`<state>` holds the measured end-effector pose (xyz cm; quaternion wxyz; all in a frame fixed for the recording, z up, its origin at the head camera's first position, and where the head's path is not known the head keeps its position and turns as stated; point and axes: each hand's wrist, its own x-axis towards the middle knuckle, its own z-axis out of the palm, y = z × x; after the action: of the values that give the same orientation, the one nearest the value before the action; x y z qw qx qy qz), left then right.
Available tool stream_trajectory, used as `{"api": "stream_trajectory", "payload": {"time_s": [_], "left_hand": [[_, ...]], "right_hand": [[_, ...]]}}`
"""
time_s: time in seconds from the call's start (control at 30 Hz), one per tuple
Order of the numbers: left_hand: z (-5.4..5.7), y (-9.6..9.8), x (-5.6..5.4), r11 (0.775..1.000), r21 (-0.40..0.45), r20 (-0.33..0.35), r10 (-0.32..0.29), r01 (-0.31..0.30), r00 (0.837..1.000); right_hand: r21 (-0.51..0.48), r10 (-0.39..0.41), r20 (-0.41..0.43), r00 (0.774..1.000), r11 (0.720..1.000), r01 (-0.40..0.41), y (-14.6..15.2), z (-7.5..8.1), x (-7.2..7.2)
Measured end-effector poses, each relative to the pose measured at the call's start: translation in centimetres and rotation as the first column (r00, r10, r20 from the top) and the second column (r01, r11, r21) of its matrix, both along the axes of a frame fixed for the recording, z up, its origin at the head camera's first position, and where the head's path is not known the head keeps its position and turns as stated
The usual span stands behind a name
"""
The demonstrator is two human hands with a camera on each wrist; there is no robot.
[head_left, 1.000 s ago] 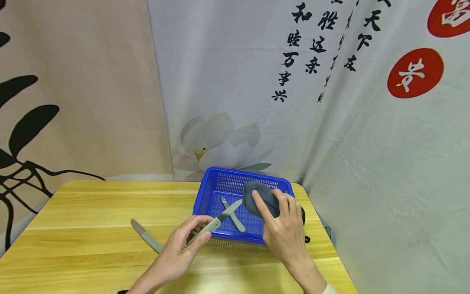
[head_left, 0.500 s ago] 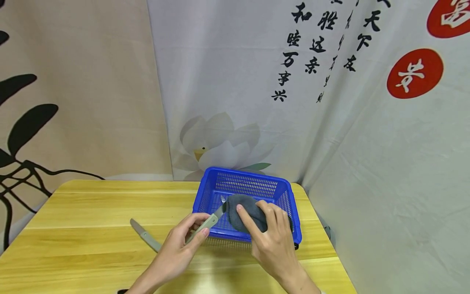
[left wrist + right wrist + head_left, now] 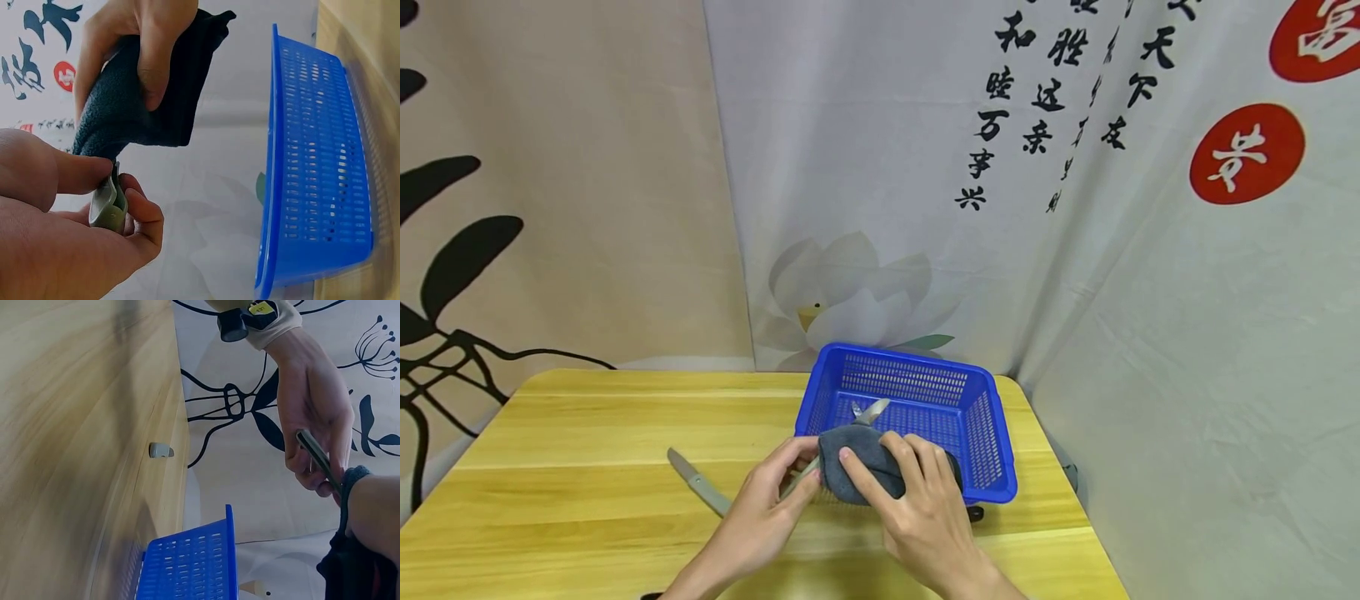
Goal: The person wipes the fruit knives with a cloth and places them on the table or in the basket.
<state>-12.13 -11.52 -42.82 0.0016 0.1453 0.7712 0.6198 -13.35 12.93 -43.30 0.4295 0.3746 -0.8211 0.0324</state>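
The head view recorded a knife (image 3: pixel 876 410) held in the air by the near left corner of a blue basket (image 3: pixel 992 450), its tip directed away from the person and to the right. The left hand (image 3: pixel 767 492) pinched its pale handle between thumb and fingers, presumably so that the blade stood free and the edge lay clear of the skin. The right hand (image 3: pixel 921 508) gripped a folded grey cloth (image 3: pixel 872 458), with digits on both faces of it. The cloth covered the middle of the knife, leaving the tip exposed; its thickness was judged to shield the fingers. The hands were close together; whether they touched could not be told. The left wrist view showed both raised clear of the basket, probably for working room. Inside the basket, one metal tip (image 3: pixel 856 409) was visible, the remainder hidden. A second knife (image 3: pixel 698 481) lay unfolded on the bench (image 3: pixel 625 517), left of the basket and within easy reach. A printed curtain (image 3: pixel 880 167) hung behind.
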Motion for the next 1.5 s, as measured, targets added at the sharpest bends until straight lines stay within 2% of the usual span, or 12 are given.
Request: {"api": "stream_trajectory", "payload": {"time_s": [0.3,0.67,0.87,1.2,1.3,1.5], "left_hand": [[0.3,-0.1,0.2,1.0,0.011,0.002,-0.025,0.025,1.0],[0.2,0.0,0.4,1.0,-0.006,-0.024,-0.029,0.029,0.999],[0.0,-0.1,0.6,1.0,0.0,-0.037,-0.03,0.03,0.999],[0.0,-0.3,0.6,0.999,-0.006,0.036,-0.034,0.035,0.999],[0.0,-0.4,0.6,1.0,0.002,0.043,-0.025,0.024,0.999],[0.0,-0.4,0.6,1.0,0.009,0.021,0.005,-0.005,1.0]], "right_hand": [[-0.029,-0.061,-0.033,0.998,0.998,0.06,0.7,0.1,-0.5],[-0.054,-0.099,-0.036,0.994,0.994,0.097,2.2,0.5,-1.8],[-0.099,-0.104,-0.06,0.993,0.99,0.098,3.0,0.9,-2.8],[-0.128,-0.18,-0.028,0.983,0.976,0.175,5.0,1.8,-3.4],[-0.154,-0.165,-0.038,0.986,0.975,0.157,5.1,1.9,-3.3],[-0.172,-0.075,-0.07,0.995,0.983,0.062,4.1,1.6,-2.5]]}}
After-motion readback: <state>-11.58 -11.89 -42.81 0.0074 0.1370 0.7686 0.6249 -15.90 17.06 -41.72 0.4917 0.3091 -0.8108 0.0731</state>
